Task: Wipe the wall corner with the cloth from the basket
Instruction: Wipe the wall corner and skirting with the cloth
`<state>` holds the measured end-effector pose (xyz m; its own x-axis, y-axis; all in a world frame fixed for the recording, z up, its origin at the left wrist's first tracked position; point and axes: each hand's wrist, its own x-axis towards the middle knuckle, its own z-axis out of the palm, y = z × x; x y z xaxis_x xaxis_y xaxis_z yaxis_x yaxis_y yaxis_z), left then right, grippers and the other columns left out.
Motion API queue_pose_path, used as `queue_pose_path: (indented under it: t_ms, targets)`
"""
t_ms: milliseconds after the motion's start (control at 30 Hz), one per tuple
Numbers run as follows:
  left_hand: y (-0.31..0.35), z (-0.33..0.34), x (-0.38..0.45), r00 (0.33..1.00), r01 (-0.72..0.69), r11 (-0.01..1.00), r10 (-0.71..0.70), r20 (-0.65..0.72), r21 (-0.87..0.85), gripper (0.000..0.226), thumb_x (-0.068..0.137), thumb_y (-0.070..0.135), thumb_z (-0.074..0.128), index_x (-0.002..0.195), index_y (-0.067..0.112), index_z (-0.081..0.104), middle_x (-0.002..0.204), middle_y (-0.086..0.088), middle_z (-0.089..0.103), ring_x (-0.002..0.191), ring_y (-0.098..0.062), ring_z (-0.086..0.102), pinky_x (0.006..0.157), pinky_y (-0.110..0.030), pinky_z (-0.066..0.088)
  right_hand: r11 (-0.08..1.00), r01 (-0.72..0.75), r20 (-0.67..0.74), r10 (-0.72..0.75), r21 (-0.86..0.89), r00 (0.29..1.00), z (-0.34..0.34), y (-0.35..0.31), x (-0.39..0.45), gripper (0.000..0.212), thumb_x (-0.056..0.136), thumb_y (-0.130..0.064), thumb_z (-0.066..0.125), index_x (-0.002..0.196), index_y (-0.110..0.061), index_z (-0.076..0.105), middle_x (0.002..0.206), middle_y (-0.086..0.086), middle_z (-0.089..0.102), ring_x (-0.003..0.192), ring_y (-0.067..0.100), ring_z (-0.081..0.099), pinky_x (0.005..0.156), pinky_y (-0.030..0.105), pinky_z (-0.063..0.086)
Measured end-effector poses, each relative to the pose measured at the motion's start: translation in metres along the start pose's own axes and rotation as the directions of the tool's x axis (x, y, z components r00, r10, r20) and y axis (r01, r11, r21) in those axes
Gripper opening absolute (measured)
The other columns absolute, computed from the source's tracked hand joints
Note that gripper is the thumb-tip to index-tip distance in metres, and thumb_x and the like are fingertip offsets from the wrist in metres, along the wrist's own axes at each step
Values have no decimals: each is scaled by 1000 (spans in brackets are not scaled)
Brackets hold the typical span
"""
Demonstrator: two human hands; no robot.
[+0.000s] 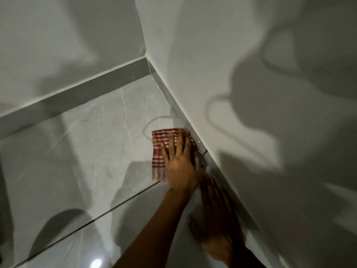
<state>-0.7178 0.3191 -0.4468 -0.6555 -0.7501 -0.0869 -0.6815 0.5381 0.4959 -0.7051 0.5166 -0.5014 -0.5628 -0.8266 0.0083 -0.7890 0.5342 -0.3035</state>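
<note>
The red-and-white checked cloth (166, 151) lies flat on the floor tile (87, 142) against the skirting (173, 101), pinned under the left hand (180, 163), fingers spread. The right hand (216, 225) rests open and empty just beside, along the skirting.

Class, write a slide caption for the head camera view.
Left hand presses a red checked cloth on the floor against the skirting; right hand rests alongside.

A home interior — glossy marble-look floor tiles (87, 147), grey skirting (77, 97), plain painted walls (222, 64).
</note>
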Motion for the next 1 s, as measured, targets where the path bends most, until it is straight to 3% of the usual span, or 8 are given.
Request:
queue_pose_path:
  t_ms: [100,200,267,400,600,800,900,1000]
  targets:
    - [-27,-11,-13,966,-237,971,235,111,7,53,109,36,47,160,21,51,178,-3,33,167,-33,24,138,-53,3,1000,-5,26,5,-4,1000,-1,0,-2,100,106,-74,45,180,-13,18,190,5,17,177,23,18,139,51,31]
    - [-68,-31,-10,831,-538,832,497,248,136,52,108,32,50,160,29,51,177,0,34,166,-30,27,136,-59,18,1000,-3,29,3,0,1000,-3,2,-4,103,105,-74,48,180,-11,16,191,6,16,177,26,19,136,53,34]
    - [-67,-33,-1,852,-516,836,479,211,187,55,103,32,55,159,28,53,175,-2,38,164,-31,32,136,-58,20,1000,6,32,-6,5,999,-3,2,-3,103,105,-72,50,180,-10,16,191,7,15,177,27,18,136,55,36]
    - [-19,-18,-8,966,-239,969,232,112,57,59,100,23,47,158,18,53,175,-8,37,166,-37,26,137,-58,12,999,-6,37,8,-38,999,-5,0,0,100,106,-73,47,179,-9,23,189,10,22,175,28,25,135,53,37]
    - [-70,-31,-13,780,-625,767,603,169,146,52,101,21,58,152,26,61,169,-9,48,159,-35,41,131,-59,32,1000,-7,48,8,-16,999,-9,-1,-2,102,106,-76,43,180,-12,16,190,8,18,176,28,23,138,48,28]
    - [-36,-21,-2,975,-217,970,210,70,113,65,86,28,77,149,33,64,171,-20,39,158,-51,31,127,-64,29,1000,5,45,-4,-21,999,-6,1,-2,101,106,-75,42,180,-10,17,190,10,18,176,27,21,138,50,30]
    - [-42,-18,-9,944,-328,936,317,94,126,64,88,29,76,150,30,63,168,-21,45,156,-52,36,127,-65,31,1000,-2,64,4,-25,998,-6,1,-1,102,106,-76,40,180,-11,14,191,8,14,177,26,17,139,48,28]
    - [-69,-25,-15,811,-585,791,565,151,179,51,102,29,60,153,33,61,169,-15,47,158,-45,39,129,-59,32,1000,-2,66,3,-12,998,-7,0,0,102,105,-76,40,180,-12,14,191,6,13,177,25,18,139,48,29]
